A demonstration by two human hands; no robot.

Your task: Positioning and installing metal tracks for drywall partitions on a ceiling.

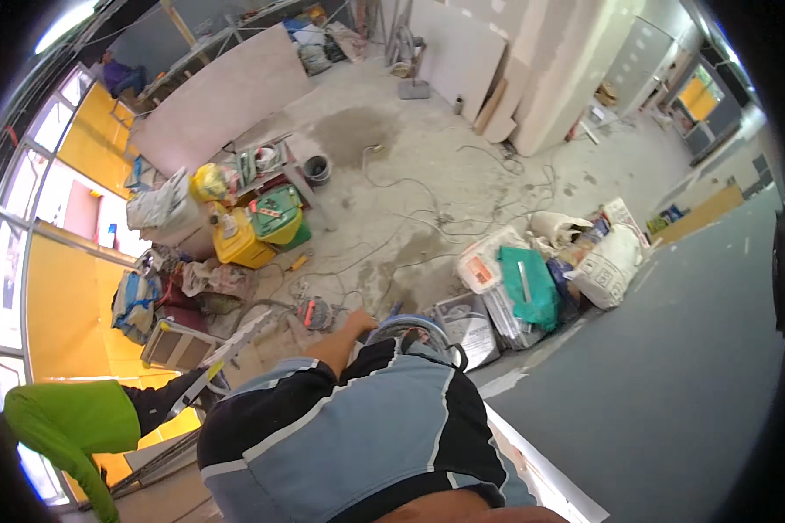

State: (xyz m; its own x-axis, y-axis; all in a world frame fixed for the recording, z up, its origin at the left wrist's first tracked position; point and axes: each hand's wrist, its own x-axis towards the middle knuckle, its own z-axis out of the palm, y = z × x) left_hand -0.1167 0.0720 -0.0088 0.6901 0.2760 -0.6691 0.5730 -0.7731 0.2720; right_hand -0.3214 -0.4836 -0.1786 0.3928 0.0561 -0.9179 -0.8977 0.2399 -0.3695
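Note:
My left hand reaches out past my left side, beside the rim of a round bucket with a bluish edge. It is small here and its fingers are hard to make out; whether it touches the rim I cannot tell. The bucket stands right in front of my body, and my shirt covers its near part. A dark and red power tool lies on the floor just left of my hand. A small blue object is close to the bucket's far edge. My right hand is hidden behind my body.
Bags and a green sheet are piled along the grey wall at right. Yellow and green bins and a dark bucket stand at left. Cables cross the floor. A person in green is beside a ladder.

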